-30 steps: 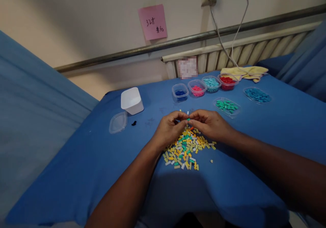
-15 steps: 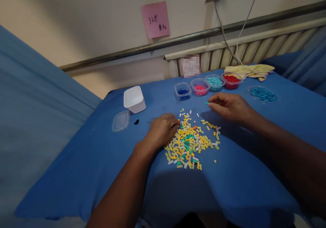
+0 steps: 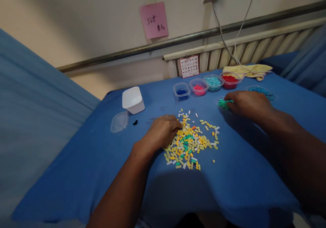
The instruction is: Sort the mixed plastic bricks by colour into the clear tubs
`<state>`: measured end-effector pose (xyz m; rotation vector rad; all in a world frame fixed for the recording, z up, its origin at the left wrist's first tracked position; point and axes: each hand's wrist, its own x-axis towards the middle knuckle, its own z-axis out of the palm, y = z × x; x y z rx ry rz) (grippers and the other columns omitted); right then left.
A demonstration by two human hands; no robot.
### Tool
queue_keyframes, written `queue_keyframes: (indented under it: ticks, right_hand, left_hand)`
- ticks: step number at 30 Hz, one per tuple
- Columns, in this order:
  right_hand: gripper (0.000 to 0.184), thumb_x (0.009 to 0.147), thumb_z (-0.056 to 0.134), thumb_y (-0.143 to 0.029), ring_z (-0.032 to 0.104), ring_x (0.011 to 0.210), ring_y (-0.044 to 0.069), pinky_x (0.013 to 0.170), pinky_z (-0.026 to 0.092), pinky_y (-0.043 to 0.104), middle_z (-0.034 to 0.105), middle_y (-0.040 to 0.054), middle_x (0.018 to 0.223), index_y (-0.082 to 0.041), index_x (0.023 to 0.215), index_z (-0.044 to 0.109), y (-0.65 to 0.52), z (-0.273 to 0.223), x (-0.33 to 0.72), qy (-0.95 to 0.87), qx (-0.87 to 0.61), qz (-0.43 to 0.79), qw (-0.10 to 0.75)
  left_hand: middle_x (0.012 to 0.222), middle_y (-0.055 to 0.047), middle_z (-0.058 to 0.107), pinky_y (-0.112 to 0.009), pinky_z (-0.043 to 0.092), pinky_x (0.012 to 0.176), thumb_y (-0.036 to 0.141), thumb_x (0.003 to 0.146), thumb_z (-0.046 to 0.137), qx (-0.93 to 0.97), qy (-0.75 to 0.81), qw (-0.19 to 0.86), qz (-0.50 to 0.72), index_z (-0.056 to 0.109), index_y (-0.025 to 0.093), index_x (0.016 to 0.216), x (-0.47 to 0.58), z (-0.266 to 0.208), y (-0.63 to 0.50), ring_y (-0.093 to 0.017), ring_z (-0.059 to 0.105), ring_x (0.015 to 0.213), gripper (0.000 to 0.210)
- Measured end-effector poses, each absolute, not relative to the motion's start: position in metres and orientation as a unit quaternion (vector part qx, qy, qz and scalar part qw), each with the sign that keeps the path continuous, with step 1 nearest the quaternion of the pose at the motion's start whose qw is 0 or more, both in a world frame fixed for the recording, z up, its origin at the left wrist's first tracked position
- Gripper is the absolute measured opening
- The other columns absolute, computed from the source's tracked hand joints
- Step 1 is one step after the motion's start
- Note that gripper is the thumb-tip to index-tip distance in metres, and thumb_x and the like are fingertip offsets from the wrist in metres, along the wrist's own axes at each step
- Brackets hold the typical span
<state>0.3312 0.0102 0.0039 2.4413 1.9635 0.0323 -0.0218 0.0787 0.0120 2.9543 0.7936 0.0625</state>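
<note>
A loose pile of small building bricks, mostly yellow with white, green and a few orange ones, lies on the blue cloth. At its upper left edge my left hand rests with curled, closed fingers; anything between the fingertips is hidden. My right hand hovers at a small clear tub of green bricks, its thumb and fingers pinched together over the tub's right side. Green shows right at those fingertips, but I cannot make out whether a brick is between them.
Clear tubs of dark blue, pink, light blue and red bricks stand along the back. A teal-blue brick tub sits behind my right hand. Leftward are a white box, a clear lid and a small black item.
My right hand has moved right with a green brick to the tub of green bricks, which it hid before. My left hand has shifted slightly at the pile's edge.
</note>
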Motion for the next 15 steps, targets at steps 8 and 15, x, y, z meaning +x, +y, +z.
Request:
queue_keyframes:
  ticks: [8,15]
  right_hand:
    - [0.033,0.104,0.055,-0.037,0.075,0.099,0.031,0.071,0.046,0.036,0.083,0.0105,0.119,-0.025,0.116,0.082,0.009,-0.009,0.295,0.728,0.670,0.030,-0.143]
    - [0.024,0.104,0.060,-0.031,0.076,0.095,0.027,0.081,0.053,0.036,0.084,0.0096,0.108,-0.025,0.109,0.082,-0.002,-0.019,0.257,0.797,0.546,-0.044,-0.254]
  left_hand:
    - [0.102,-0.009,0.077,-0.041,0.052,0.090,0.015,0.099,0.063,0.966,0.253,0.051,0.011,0.082,0.023,0.100,-0.013,0.013,0.085,-0.026,0.069,0.099,0.020]
    - [0.110,-0.010,0.079,-0.042,0.054,0.093,0.022,0.100,0.061,0.932,0.307,0.155,0.111,0.081,0.022,0.110,-0.012,0.010,0.082,-0.027,0.070,0.103,0.023]
